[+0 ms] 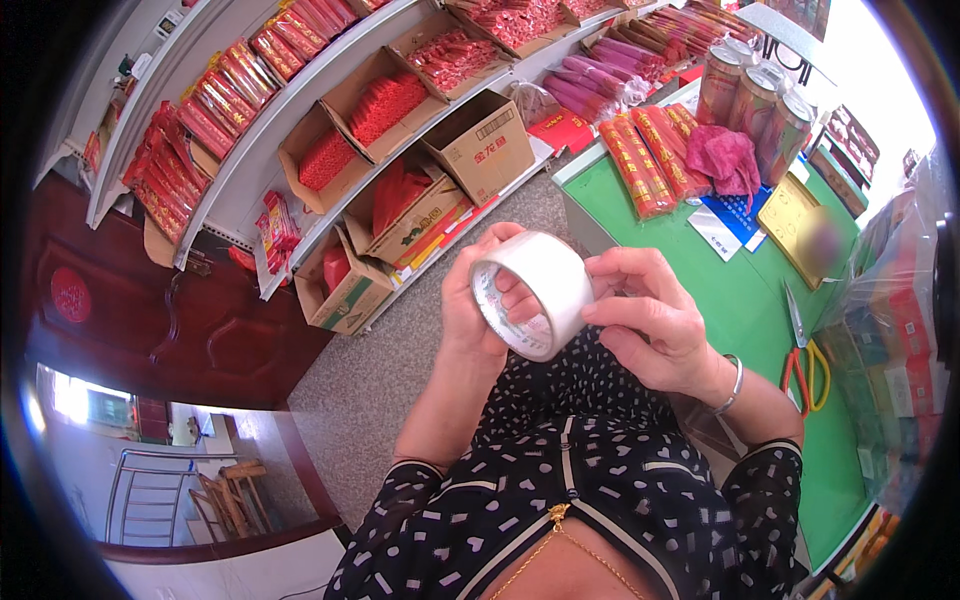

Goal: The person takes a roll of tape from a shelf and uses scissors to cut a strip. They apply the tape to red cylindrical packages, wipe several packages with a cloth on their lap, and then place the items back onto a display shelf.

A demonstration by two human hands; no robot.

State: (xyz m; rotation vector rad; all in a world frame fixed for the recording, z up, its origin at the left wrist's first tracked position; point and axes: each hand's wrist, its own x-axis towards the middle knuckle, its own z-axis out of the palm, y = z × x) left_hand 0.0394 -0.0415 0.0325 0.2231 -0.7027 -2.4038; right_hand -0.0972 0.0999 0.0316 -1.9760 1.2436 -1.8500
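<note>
A wide roll of clear packing tape (559,274) is held up in front of my chest. My left hand (480,292) grips it from the left, with fingers curled inside its cardboard core. At the roll's right side, my right hand (656,322) has its fingers spread and bent, the fingertips at the tape's outer surface. Whether they pinch the tape's edge cannot be told. To the right, scissors with red and yellow handles (814,375) lie on a green-topped table (727,300). Red packets with gold writing (637,165) lie at the table's far end.
Beside the packets are a pink cloth (724,157), drink cans (784,135) and a yellow tray (787,217). Shelves with red bundles in cardboard boxes (480,146) curve along the far left side. Plastic-wrapped goods (892,352) stand at the table's right edge.
</note>
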